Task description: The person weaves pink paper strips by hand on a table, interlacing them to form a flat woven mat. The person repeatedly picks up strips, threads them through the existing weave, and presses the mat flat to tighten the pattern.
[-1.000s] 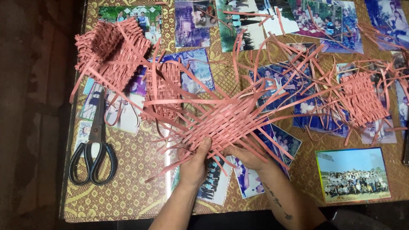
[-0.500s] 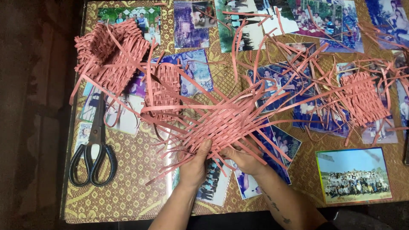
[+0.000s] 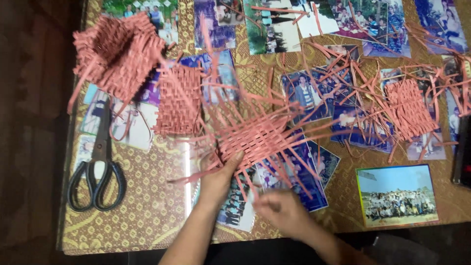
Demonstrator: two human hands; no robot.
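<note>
A person's left hand (image 3: 218, 176) presses down on the near edge of a half-woven mat of pink paper strips (image 3: 257, 137), its grip closed on the weave with the thumb on top, apparently to keep the loose lattice from shifting on the desk (image 3: 147, 216). The right hand (image 3: 282, 211), blurred, hovers just below the mat among trailing strip ends; its grip cannot be told. Finished woven pieces (image 3: 179, 100) lie aside, black scissors (image 3: 95, 169) within reach at the left, photographs (image 3: 396, 195) beneath

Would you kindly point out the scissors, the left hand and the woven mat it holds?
scissors (image 3: 100, 162): head view, near the pivot.
left hand (image 3: 218, 179): head view, back of hand.
woven mat (image 3: 255, 137): head view, woven centre.
</note>
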